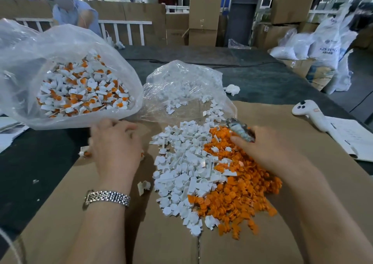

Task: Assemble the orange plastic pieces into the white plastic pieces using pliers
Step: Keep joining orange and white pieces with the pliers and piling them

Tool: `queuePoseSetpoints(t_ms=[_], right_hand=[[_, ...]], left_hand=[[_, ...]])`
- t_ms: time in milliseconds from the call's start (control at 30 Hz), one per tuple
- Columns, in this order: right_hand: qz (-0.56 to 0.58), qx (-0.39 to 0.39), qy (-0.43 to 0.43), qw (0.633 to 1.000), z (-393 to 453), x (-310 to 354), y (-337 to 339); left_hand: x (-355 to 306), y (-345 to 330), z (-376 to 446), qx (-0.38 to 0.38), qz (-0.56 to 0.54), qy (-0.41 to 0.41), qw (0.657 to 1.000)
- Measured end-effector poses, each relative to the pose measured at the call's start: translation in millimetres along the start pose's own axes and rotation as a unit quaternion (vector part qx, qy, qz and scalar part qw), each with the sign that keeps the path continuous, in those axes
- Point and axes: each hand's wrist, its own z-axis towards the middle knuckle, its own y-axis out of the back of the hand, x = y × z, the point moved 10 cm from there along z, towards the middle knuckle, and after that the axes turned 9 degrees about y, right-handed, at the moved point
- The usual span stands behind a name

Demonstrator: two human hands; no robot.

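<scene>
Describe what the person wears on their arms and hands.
Both forearms are bare, with no sleeves or gloves in view. The left hand has a silver metal link watch band around its wrist. The right hand shows no ring, band or watch.

White pieces (181, 175) and orange pieces (238, 193): matt moulded plastic. Bags (66, 47): thin, glossy, crinkled clear film. Cardboard sheet (165, 241) is matt brown, the desk (252, 78) covering dark and dull, the watch bracelet (107, 198) polished metal.
</scene>
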Motion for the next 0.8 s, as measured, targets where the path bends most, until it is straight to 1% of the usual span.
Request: queuePoseSetpoints(t_ms=[67,133,200,267,333,467,567,633,667,733,800], right_hand=[[-0.04,-0.008,-0.004,0.999,-2,-1,-4],[-0.084,-0.009,-0.003,0.996,-4,1,-6],[-0.12,0.001,0.0,0.993,-6,6,-9],[-0.143,0.009,0.003,0.99,-7,12,-11],[-0.164,0.012,0.004,0.986,-9,16,-12],[-0.164,0.035,-0.003,0.986,-10,14,-18],[-0.127,0.049,-0.011,0.991,-11,12,-20],[-0.083,0.053,-0.019,0.995,-14,11,-21],[-0.065,0.048,-0.018,0.997,-16,12,-20],[-0.044,0.013,0.006,0.999,-16,17,-11],[-0.025,-0.036,0.069,0.997,-17,31,2]], left_hand=[[-16,-21,-4,0.068,0.002,-0.068,0.995],[-32,-40,-11,0.117,0.027,-0.133,0.984],[-38,-58,-15,0.157,0.058,-0.161,0.973],[-35,-73,-14,0.195,0.072,-0.146,0.967],[-31,-78,-11,0.213,0.055,-0.12,0.968],[-33,-72,-11,0.198,0.046,-0.117,0.972],[-33,-65,-12,0.172,0.033,-0.117,0.978],[-34,-54,-12,0.14,-0.01,-0.103,0.985],[-33,-49,-12,0.136,-0.049,-0.086,0.986],[-30,-48,-13,0.166,-0.14,-0.034,0.975],[-30,-52,-17,0.214,-0.211,0.004,0.954]])
